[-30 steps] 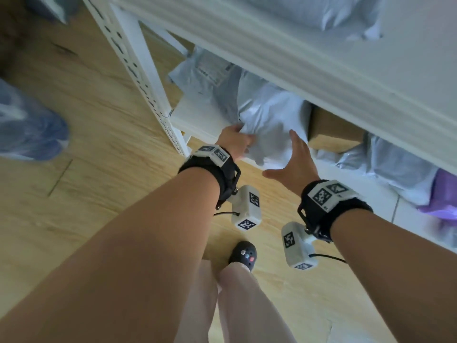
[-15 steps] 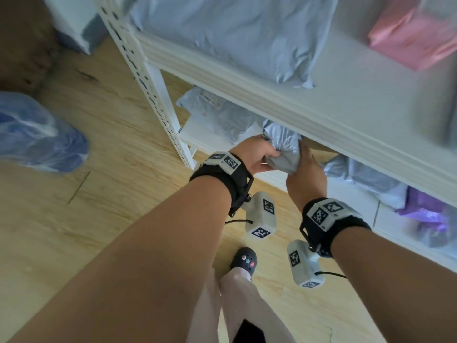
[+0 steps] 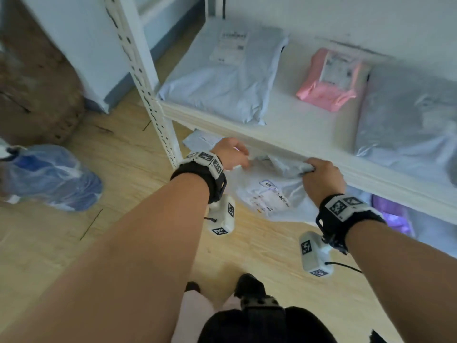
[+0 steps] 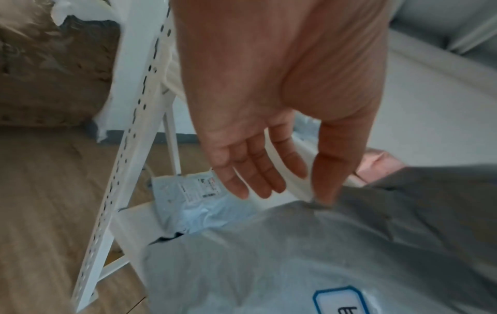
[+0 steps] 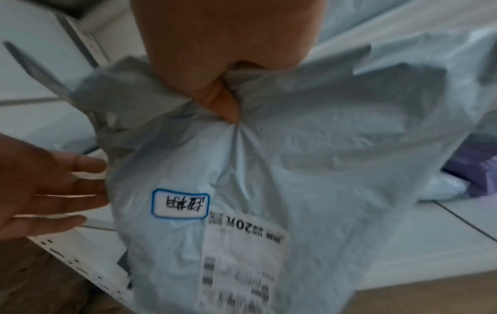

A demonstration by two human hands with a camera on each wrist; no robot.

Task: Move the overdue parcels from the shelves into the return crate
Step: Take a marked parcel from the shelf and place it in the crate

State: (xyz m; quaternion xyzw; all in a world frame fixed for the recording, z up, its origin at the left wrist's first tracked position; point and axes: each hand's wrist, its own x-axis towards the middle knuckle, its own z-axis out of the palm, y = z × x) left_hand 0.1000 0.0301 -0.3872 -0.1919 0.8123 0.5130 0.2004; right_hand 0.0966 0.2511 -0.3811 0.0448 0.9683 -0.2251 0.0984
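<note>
A grey poly-mailer parcel (image 3: 267,191) with a blue-bordered sticker (image 5: 179,205) and a shipping label hangs in front of the lower shelf. My right hand (image 3: 321,174) grips its bunched top edge in a fist, just under the upper shelf board (image 3: 296,144). In the right wrist view the parcel (image 5: 309,170) dangles below the right hand (image 5: 215,63). My left hand (image 3: 232,154) is beside the parcel's left top corner with straight fingers. In the left wrist view the left hand (image 4: 258,170) holds nothing, and only its thumb tip touches the parcel (image 4: 296,255).
On the upper shelf lie a grey mailer (image 3: 222,78), a pink parcel (image 3: 331,80) and another grey bag (image 3: 408,120). The lower shelf holds a pale mailer (image 3: 200,141) and a purple parcel (image 3: 390,211). The white perforated upright (image 3: 148,90) stands left; a blue plastic bag (image 3: 49,177) lies on the floor.
Both hands reached the parcel on the lower shelf and grasped it. It has since been pulled out off the shelf, and the left hand has let go and opened.
</note>
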